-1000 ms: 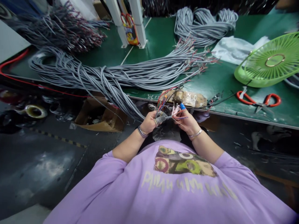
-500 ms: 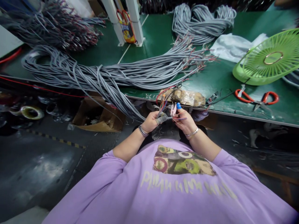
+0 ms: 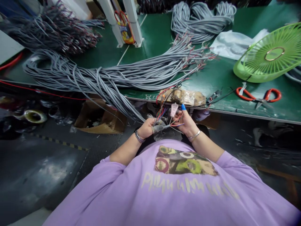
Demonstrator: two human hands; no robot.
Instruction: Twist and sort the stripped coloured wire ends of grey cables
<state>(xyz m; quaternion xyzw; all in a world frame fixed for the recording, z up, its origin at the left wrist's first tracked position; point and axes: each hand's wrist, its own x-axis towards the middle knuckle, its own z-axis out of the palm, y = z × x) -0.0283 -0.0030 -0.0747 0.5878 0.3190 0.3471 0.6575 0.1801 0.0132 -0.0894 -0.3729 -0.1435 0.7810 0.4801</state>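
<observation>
At a green bench (image 3: 155, 34) above dark flooring (image 3: 42, 171), the left hand (image 3: 147, 127) grips a cable (image 3: 166, 126), the right hand (image 3: 188, 124) its wires (image 3: 175, 122).

The writing on the purple shirt (image 3: 174, 201) and on the yellow-and-black packet (image 3: 127, 34) cannot be read.

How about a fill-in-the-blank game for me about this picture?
1. The round fan has the colour ____.
2. One digit of the right hand wears a ____ cover on its tip.
3. The left hand grips a cable whose outside is ____.
4. The scissors lie on the ____ side of the picture.

Missing words: green; blue; grey; right.
</observation>
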